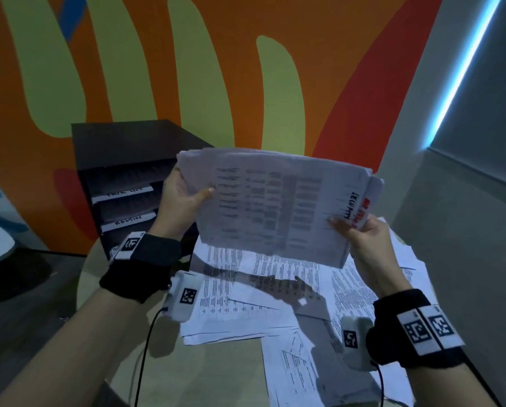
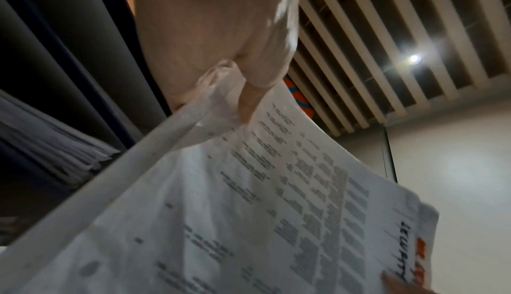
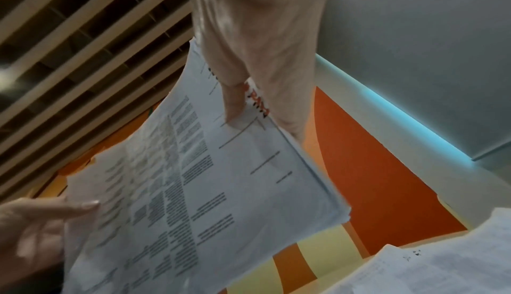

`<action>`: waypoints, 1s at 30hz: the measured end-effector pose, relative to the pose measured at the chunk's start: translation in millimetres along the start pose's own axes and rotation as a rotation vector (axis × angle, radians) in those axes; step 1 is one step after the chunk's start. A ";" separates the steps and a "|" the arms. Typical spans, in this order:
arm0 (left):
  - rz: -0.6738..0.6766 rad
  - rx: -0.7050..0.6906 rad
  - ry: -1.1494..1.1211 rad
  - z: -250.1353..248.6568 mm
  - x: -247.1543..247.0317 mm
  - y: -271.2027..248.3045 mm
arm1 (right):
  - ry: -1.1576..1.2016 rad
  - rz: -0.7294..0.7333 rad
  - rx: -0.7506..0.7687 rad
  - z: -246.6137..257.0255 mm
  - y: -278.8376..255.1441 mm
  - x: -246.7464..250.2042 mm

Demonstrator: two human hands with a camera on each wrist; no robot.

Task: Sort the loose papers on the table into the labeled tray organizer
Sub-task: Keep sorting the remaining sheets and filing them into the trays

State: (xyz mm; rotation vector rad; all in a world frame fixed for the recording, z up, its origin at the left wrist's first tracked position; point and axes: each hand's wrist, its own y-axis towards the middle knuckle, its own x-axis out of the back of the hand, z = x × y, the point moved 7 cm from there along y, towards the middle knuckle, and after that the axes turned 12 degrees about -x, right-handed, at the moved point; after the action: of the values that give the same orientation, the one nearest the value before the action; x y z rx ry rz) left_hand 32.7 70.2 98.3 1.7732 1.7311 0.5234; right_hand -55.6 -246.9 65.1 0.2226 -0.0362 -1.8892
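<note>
I hold a sheaf of printed papers (image 1: pixel 278 204) above the table (image 1: pixel 216 374), left hand (image 1: pixel 184 195) and right hand (image 1: pixel 360 233) pinching opposite edges; loose sheets (image 1: pixel 246 304) below, black tray organizer (image 1: pixel 122 171) behind.

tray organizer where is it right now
In the head view the tray organizer stands at the table's far left against the wall, just left of the left hand.

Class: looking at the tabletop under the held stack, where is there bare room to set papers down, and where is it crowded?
Bare table shows at the near-left, between the left forearm and the loose papers. The centre and right are crowded with overlapping sheets, up to the tray organizer.
</note>
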 end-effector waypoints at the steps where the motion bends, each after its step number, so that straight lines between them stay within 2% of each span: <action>1: 0.001 0.031 0.001 6.3 3.3 -4.1 | -0.022 0.013 -0.029 -9.8 0.0 -1.8; 6: 0.085 0.290 0.070 63.1 13.6 -53.4 | -0.198 0.100 -0.282 -71.8 -6.0 -8.6; 9: 0.131 0.306 0.134 76.6 15.4 -69.6 | -0.317 0.095 -0.324 -84.6 -9.4 -18.6; 12: 0.157 0.278 0.171 72.5 18.1 -62.1 | -0.412 0.053 -0.280 -76.2 -7.4 -26.0; 15: 0.214 0.191 0.340 56.6 25.6 -40.7 | -0.484 0.065 -0.245 -65.1 -3.8 -30.2; 17: 0.204 -0.020 0.563 28.2 38.7 -19.3 | -0.470 0.082 -0.291 -65.2 -3.5 -30.0; 19: 0.122 -0.288 0.836 -13.1 55.3 1.3 | -0.425 0.132 -0.401 -71.9 -6.3 -28.6; 21: 0.041 -0.410 1.098 -42.8 76.5 16.7 | -0.430 0.177 -0.514 -84.2 -11.8 -26.8; 22: 0.031 -0.400 1.209 -48.3 88.4 23.7 | -0.440 0.194 -0.569 -89.8 -15.2 -27.1; 24: 0.068 -0.289 1.377 -43.3 113.2 32.0 | -0.422 0.229 -0.670 -106.2 -20.8 -30.8; 26: 0.119 -0.200 1.434 -31.9 132.1 32.0 | -0.351 0.243 -0.758 -123.1 -24.8 -36.3; 27: 0.129 -0.200 1.417 -28.0 137.2 29.5 | -0.309 0.248 -0.797 -129.1 -26.3 -41.2; 30: 0.110 -0.316 1.270 -23.8 143.2 19.9 | -0.244 0.251 -0.858 -137.3 -30.3 -61.6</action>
State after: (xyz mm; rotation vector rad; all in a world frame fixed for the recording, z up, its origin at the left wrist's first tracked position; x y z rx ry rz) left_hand 42.4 215.8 110.8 1.3125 2.0593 2.1611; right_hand -41.4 -167.3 -65.3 -0.5715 0.5462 -1.5208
